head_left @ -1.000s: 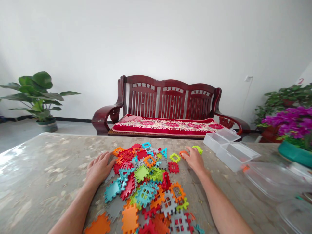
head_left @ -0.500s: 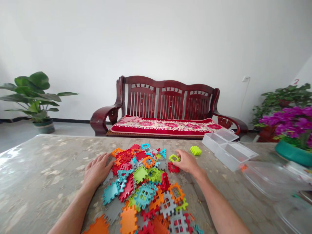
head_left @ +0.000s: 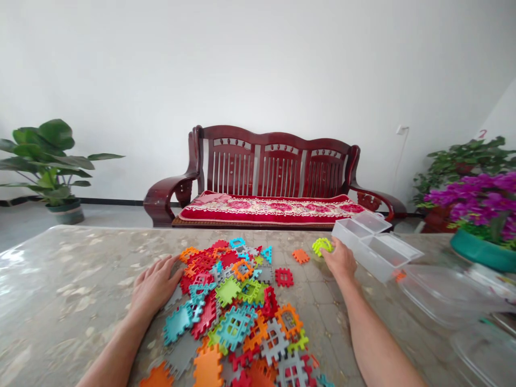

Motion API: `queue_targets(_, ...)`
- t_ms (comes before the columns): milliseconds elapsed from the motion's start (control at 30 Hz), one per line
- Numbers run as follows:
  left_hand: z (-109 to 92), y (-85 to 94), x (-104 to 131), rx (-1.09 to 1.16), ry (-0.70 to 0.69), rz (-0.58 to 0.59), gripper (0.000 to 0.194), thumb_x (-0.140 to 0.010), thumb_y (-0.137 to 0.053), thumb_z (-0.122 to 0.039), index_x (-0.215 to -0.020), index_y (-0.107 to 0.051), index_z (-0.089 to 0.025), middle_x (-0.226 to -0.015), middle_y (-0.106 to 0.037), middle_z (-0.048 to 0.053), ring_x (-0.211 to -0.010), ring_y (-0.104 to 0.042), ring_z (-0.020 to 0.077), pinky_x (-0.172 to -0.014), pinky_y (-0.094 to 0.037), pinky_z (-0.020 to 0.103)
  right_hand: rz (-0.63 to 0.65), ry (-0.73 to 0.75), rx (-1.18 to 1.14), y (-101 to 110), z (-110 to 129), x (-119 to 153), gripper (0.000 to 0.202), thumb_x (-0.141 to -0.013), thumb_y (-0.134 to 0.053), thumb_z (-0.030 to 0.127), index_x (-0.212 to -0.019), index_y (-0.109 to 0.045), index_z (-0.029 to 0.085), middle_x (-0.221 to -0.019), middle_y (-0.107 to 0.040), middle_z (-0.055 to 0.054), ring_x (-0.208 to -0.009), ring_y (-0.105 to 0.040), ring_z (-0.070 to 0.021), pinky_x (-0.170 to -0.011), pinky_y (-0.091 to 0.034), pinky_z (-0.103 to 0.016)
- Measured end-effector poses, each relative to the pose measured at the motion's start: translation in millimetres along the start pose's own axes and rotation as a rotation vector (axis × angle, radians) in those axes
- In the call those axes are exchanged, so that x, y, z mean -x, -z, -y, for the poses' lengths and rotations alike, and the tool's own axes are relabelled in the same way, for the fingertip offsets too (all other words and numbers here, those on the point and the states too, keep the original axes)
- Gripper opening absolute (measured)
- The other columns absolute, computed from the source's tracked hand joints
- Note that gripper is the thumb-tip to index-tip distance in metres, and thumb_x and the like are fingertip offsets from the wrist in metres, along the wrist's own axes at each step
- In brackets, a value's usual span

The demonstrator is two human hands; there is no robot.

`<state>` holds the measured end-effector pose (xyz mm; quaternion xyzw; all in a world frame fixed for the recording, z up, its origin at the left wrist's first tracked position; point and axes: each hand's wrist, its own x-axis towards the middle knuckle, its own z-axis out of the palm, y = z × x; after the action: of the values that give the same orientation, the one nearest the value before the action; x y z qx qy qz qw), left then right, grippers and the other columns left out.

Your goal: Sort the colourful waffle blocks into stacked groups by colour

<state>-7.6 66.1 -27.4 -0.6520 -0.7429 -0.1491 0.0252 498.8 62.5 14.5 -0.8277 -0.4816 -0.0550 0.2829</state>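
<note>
My right hand point(head_left: 339, 259) pinches a yellow-green interlocking plastic tile with an open middle point(head_left: 322, 245), at the far side of the table right of the pile. It lies at the spot of another yellow-green tile, which it mostly hides. My left hand point(head_left: 156, 284) rests with fingers stretched out on the left edge of a heap of toothed tiles point(head_left: 228, 290) in red, orange, blue, grey and green. Between the heap and my right hand lie a red window tile point(head_left: 284, 277) and a solid orange tile point(head_left: 300, 256).
Clear plastic boxes with lids point(head_left: 379, 252) stand right of my right hand. Nearer on the right are transparent containers point(head_left: 443, 295) and a teal pot of purple flowers point(head_left: 484, 250). Beyond the table point(head_left: 80, 279) stands a dark red wooden bench point(head_left: 278, 161).
My right hand has moved right with the open yellow-green tile, from beside the red tile to the other yellow-green tile. An orange tile now shows. My left hand stays by the heap.
</note>
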Motion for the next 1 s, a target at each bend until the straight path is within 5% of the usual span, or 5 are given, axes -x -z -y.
queue_targets(633, -1, 2.2, 1, 0.021, 0.000, -0.001, 0.051, -0.091, -0.041, -0.042, -0.136, -0.056, -0.023, -0.146, -0.054, 0.009, -0.136, -0.046, 0.0262, -0.114, -0.031, 0.045, 0.134, -0.050, 0.022, -18, -5, -2, 0.066, -0.082, -0.060, 0.041, -0.143, -0.045, 0.020, -0.129, -0.065, -0.012, -0.110, -0.063, -0.0300, -0.087, -0.048, -0.039)
queue_targets(833, -1, 1.2, 1, 0.029, 0.003, -0.006, 0.050, -0.089, -0.043, -0.041, -0.134, -0.057, -0.024, -0.144, -0.055, 0.008, -0.136, -0.046, 0.0266, -0.114, -0.032, 0.043, -0.124, 0.155, -0.092, -19, 3, 2, 0.049, -0.082, -0.056, 0.034, -0.128, -0.058, 0.016, -0.121, -0.066, -0.014, -0.111, -0.060, -0.0274, -0.096, -0.045, -0.039)
queue_targets(1000, -1, 1.2, 2, 0.018, -0.012, -0.007, 0.053, -0.091, -0.038, -0.044, -0.136, -0.056, -0.022, -0.146, -0.053, 0.010, -0.138, -0.044, 0.0260, -0.115, -0.030, 0.043, 0.018, 0.363, -0.174, -25, 26, 19, 0.034, -0.086, -0.050, 0.026, -0.116, -0.066, 0.022, -0.114, -0.070, -0.007, -0.108, -0.062, -0.0209, -0.098, -0.045, -0.033)
